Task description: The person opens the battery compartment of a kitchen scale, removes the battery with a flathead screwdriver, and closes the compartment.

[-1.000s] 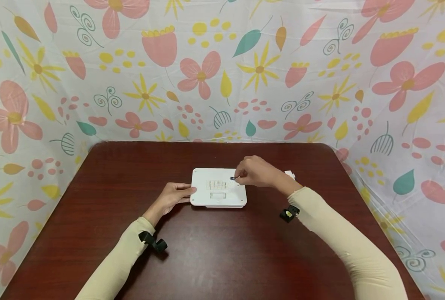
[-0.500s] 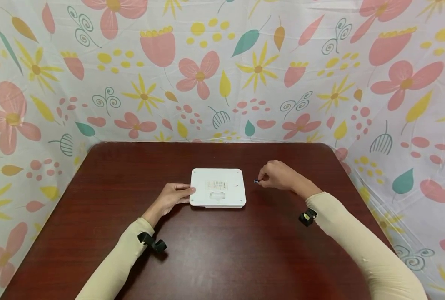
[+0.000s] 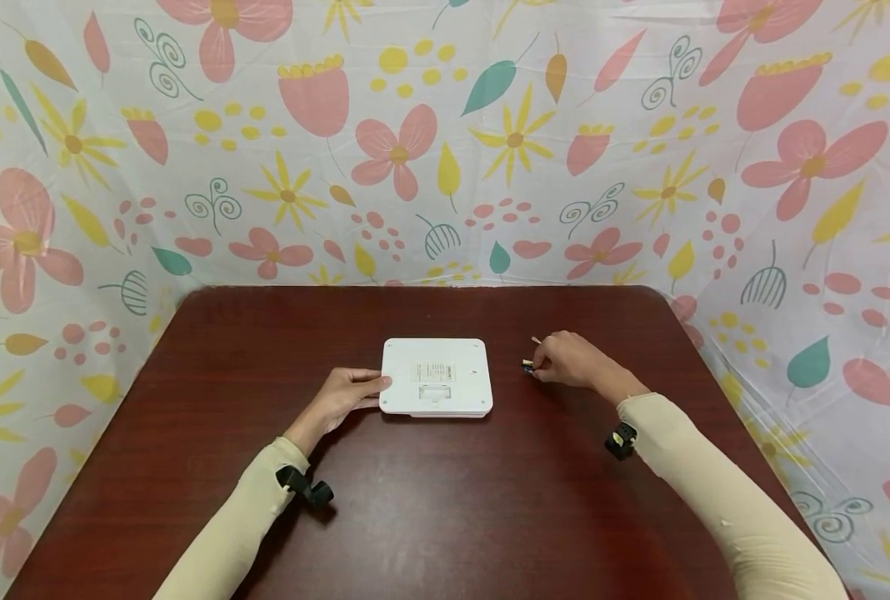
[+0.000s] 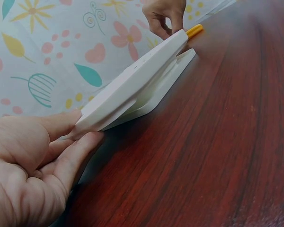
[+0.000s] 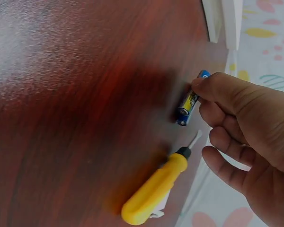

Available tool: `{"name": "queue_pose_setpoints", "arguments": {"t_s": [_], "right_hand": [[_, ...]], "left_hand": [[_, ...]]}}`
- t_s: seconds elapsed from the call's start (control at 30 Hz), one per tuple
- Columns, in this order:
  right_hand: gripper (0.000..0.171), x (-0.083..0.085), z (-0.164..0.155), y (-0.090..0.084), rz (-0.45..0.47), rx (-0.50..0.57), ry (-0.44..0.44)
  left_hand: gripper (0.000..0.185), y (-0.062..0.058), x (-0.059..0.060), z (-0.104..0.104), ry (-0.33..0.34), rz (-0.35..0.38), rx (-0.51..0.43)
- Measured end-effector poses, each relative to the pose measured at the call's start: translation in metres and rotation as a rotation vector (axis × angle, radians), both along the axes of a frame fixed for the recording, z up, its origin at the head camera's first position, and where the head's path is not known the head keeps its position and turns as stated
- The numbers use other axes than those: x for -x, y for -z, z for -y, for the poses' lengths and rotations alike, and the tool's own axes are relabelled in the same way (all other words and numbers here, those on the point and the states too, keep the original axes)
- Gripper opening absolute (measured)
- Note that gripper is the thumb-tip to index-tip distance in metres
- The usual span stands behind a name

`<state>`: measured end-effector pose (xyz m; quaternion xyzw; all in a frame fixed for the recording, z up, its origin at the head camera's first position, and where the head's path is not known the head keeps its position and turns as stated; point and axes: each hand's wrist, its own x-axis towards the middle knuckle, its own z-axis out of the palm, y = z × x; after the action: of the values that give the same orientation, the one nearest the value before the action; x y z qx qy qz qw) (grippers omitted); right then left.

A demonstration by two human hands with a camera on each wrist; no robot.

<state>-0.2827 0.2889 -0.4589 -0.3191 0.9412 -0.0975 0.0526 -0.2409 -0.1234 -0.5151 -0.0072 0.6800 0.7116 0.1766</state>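
Observation:
A flat white device [image 3: 436, 358] lies underside up, showing a printed label and a small rectangular battery recess [image 3: 435, 392]. My left hand [image 3: 342, 389] grips its left edge, thumb on top and fingers beneath; in the left wrist view the white slab [image 4: 132, 75] slopes over a lower white part. To its right, my right hand [image 3: 576, 360] pinches a small blue and yellow battery [image 5: 191, 98] between thumb and index finger. A second blue battery [image 5: 181, 121] lies right alongside it, mostly hidden. The other fingers of that hand are loosely bent.
A screwdriver with a yellow handle [image 5: 154, 189] lies on the dark red wooden table [image 3: 445, 500] beside my right hand, a white piece [image 5: 162, 204] partly hidden under it. Flower-printed cloth [image 3: 445, 167] stands behind the table and along both sides.
My right hand has moved from over the device's right side to the table on its right, carrying the battery. The left hand and the device have stayed in place.

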Motion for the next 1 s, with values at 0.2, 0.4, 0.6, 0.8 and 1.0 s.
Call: {"name": "queue_pose_setpoints", "arguments": {"t_s": [0.2,0.4,0.6,0.8,1.0], "right_hand": [[0.004,0.0002,-0.0030,0.0045,-0.003,-0.003,0.000],[0.004,-0.0006,-0.0044,0.0072,0.012,-0.015,0.017],[0.006,-0.0015,-0.0043,0.0084,-0.016,-0.025,0.014],[0.008,-0.0026,-0.0052,0.0083,-0.043,-0.030,0.012],[0.009,-0.0032,-0.0074,0.0079,-0.048,-0.023,0.022]], "left_hand": [[0.040,-0.0007,-0.0004,-0.0002,-0.006,0.001,-0.001],[0.041,0.0003,0.0004,-0.0006,-0.010,0.005,-0.002],[0.041,0.0011,0.0006,-0.0007,-0.013,0.010,-0.011],[0.041,0.0009,0.0006,-0.0007,-0.010,0.007,-0.004],[0.041,0.0004,0.0010,-0.0008,-0.002,0.005,-0.010]]}}
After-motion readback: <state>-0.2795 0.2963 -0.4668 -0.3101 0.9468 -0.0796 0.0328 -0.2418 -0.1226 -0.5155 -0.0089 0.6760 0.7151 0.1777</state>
